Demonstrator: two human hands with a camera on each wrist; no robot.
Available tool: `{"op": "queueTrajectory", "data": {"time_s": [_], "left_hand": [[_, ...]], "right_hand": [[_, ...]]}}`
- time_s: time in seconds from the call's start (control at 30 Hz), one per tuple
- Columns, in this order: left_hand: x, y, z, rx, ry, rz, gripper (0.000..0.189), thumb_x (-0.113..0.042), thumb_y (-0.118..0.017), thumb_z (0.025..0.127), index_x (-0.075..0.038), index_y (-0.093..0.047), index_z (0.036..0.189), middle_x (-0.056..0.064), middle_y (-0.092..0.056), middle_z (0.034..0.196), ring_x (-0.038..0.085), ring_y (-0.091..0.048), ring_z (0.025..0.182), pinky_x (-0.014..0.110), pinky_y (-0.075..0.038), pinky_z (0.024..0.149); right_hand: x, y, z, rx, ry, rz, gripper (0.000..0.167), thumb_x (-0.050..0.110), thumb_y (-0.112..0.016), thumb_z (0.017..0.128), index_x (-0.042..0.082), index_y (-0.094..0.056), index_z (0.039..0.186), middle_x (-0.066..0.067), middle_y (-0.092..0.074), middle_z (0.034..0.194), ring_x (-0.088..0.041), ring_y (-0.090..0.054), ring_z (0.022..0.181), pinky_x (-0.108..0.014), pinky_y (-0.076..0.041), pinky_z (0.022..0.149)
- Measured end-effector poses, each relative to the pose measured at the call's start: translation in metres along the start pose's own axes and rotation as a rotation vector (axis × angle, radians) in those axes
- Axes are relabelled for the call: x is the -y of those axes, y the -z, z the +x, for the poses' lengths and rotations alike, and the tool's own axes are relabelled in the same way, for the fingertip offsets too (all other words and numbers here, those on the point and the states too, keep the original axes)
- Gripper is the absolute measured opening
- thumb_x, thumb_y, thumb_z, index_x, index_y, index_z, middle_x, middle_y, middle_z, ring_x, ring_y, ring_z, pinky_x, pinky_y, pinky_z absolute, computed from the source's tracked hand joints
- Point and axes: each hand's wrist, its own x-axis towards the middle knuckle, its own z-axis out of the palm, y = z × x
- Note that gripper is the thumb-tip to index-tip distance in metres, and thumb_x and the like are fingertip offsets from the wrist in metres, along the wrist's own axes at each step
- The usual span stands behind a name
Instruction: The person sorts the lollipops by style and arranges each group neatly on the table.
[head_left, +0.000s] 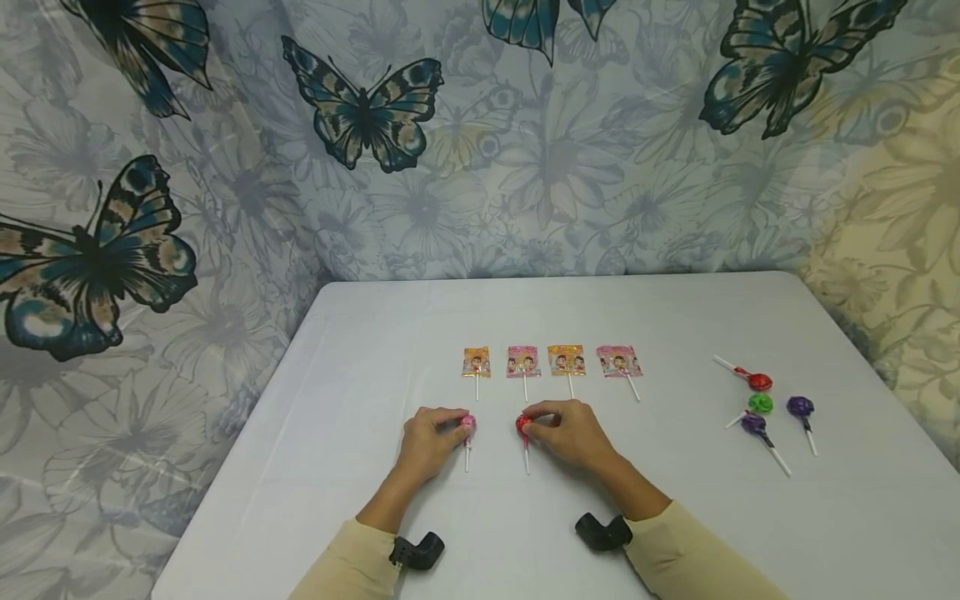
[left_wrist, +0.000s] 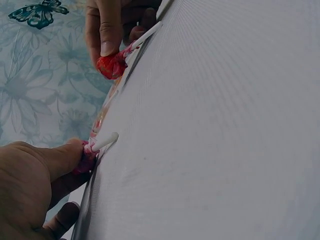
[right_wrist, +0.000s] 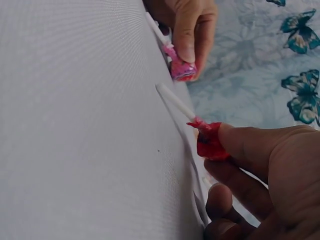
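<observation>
Between thumb and fingers, my left hand [head_left: 429, 443] pinches the wrapped head of a pink lollipop [head_left: 468, 422], whose white stick points toward me. To its right, my right hand [head_left: 572, 433] pinches a red lollipop [head_left: 523, 425] by its head, its stick also toward me. The right wrist view shows the red lollipop [right_wrist: 212, 142] close up, with the pink lollipop [right_wrist: 182, 69] beyond it. Behind both hands lies a row of flat-packed lollipops: an orange packet [head_left: 476, 362], a pink packet [head_left: 522, 362], another orange packet [head_left: 566, 360] and another pink packet [head_left: 619, 361].
On the right side of the white table [head_left: 360, 350] lie a red lollipop [head_left: 760, 382], a green lollipop [head_left: 761, 403], a purple lollipop [head_left: 753, 424] and another purple lollipop [head_left: 800, 407]. A butterfly-patterned wall covering [head_left: 555, 167] rises behind the table's far edge.
</observation>
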Motion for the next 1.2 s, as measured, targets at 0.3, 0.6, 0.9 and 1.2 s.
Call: {"op": "queueTrajectory", "data": {"time_s": [0.3,0.6,0.9,1.2], "left_hand": [[0.002,-0.001,0.000,0.000,0.007,0.006,0.022,-0.019,-0.082,0.078,-0.014,-0.078,0.099,0.001,-0.067,0.096,0.022,-0.058,0.091,0.039,-0.046,0.078],[0.001,-0.001,-0.001,0.010,0.006,0.004,0.022,-0.017,-0.081,0.079,-0.014,-0.077,0.100,0.000,-0.067,0.096,0.021,-0.057,0.092,0.039,-0.046,0.079],[0.000,-0.001,-0.001,0.012,-0.006,0.000,0.022,-0.017,-0.080,0.080,-0.014,-0.077,0.101,-0.001,-0.069,0.097,0.021,-0.057,0.093,0.041,-0.046,0.080],[0.000,0.000,0.000,0.008,-0.022,0.006,0.021,-0.017,-0.080,0.080,-0.013,-0.077,0.100,0.000,-0.069,0.097,0.022,-0.057,0.092,0.041,-0.046,0.080]], "right_hand": [[0.001,-0.004,0.001,0.015,-0.005,-0.008,0.014,0.020,-0.082,0.078,0.022,-0.078,0.092,0.010,-0.068,0.088,-0.014,-0.050,0.068,-0.031,-0.039,0.057],[0.005,-0.009,0.001,0.025,0.015,-0.013,0.012,0.020,-0.082,0.078,0.024,-0.077,0.089,0.013,-0.068,0.087,-0.013,-0.050,0.067,-0.032,-0.041,0.059],[0.007,-0.012,0.002,0.038,0.049,-0.039,0.012,0.022,-0.080,0.080,0.024,-0.077,0.091,0.011,-0.069,0.091,-0.011,-0.051,0.068,-0.030,-0.041,0.059],[0.007,-0.014,0.006,0.014,0.038,-0.054,0.016,0.022,-0.080,0.081,0.018,-0.078,0.096,0.006,-0.071,0.095,-0.012,-0.058,0.084,-0.035,-0.047,0.072]]}}
